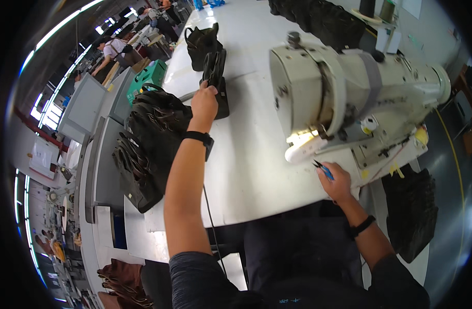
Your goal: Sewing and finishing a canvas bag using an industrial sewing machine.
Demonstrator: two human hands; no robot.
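Bag (pixel 214 71) in dark cloth stood on the white table (pixel 251 185), beside a cluster of similar bags (pixel 153 121), and the left hand (pixel 204 104) reached out to it, fingers curled closed on its near side — exactly which part they pinched was too small to tell. The right hand (pixel 339 183) was wrapped around blue snips (pixel 326 172) — their dark tips pointing forward and left — near the table's front edge, close to the pale sewing machine (pixel 318 92) with its lit lamp (pixel 302 138).
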